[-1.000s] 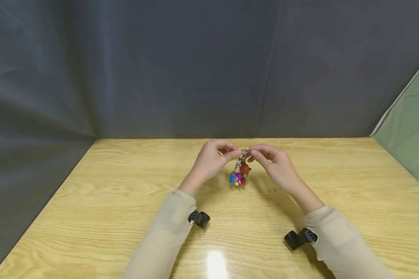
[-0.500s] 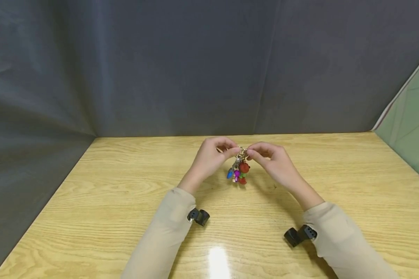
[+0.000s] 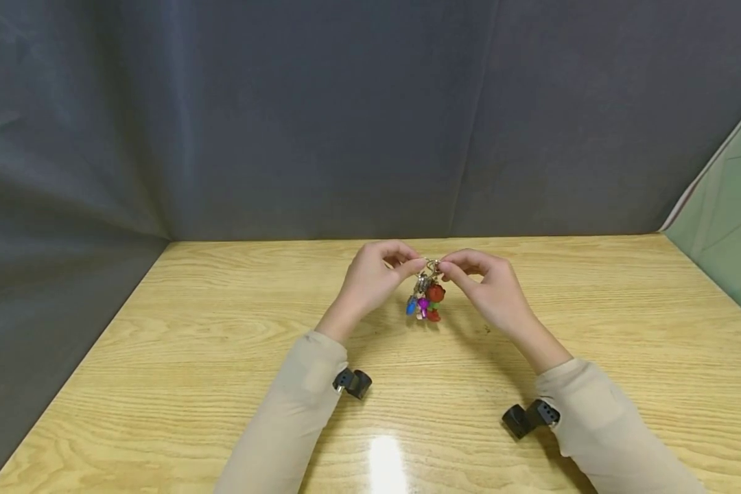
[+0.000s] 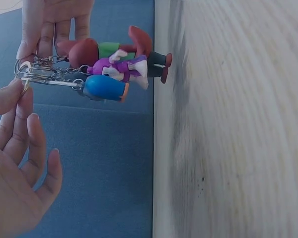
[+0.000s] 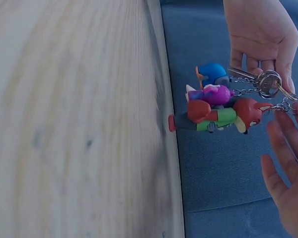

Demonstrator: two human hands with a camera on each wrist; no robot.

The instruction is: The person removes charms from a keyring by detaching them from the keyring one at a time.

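both hands pinch the keyring (image 3: 431, 266) above the surface (image 3: 222, 384): left hand (image 3: 370, 281) steadies, right hand (image 3: 484, 285) seems to work a link. best to keep the charms (image 3: 426, 305) hanging free and pry gently.

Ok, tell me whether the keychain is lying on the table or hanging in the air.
Hanging. Both hands pinch the keychain at its ring, and the charms dangle with their feet just above the table.

Clearance around hands, head view
Bare wooden table (image 3: 160, 357) lower left and right; dark curtain (image 3: 321, 123) closes off upper frame and left side.
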